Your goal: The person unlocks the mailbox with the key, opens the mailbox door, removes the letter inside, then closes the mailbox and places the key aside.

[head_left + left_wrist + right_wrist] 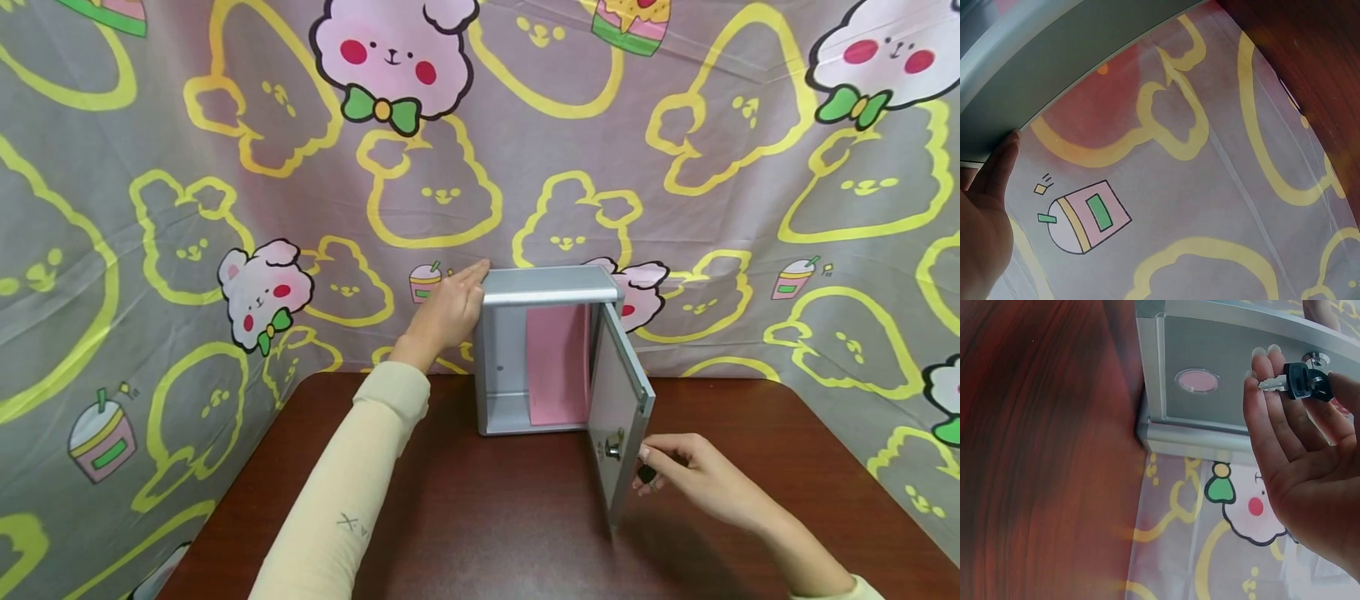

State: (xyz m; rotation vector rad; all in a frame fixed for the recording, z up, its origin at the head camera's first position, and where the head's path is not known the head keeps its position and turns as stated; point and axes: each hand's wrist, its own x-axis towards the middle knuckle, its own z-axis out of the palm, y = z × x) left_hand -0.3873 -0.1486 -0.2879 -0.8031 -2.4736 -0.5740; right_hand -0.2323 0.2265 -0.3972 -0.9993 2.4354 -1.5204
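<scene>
A grey metal lockbox [553, 282] stands upright on the table, its door [621, 387] swung out toward me on the right. Inside leans a pink sheet [557, 367]. My left hand [450, 308] rests on the box's upper left corner, fingers laid along the side and top edge. At the door's outer face, my right hand [686, 471] pinches a key at the lock [1317, 359]; the thumb and index finger partly hide it. A second black-headed key [1297, 381] dangles across the other fingers, its metal blade showing.
The dark red wooden table [450, 517] runs up to a patterned cloth [705, 208] hung behind and at both sides. The box stands near the table's back edge. An oval window [1197, 380] shows in the door's outer face.
</scene>
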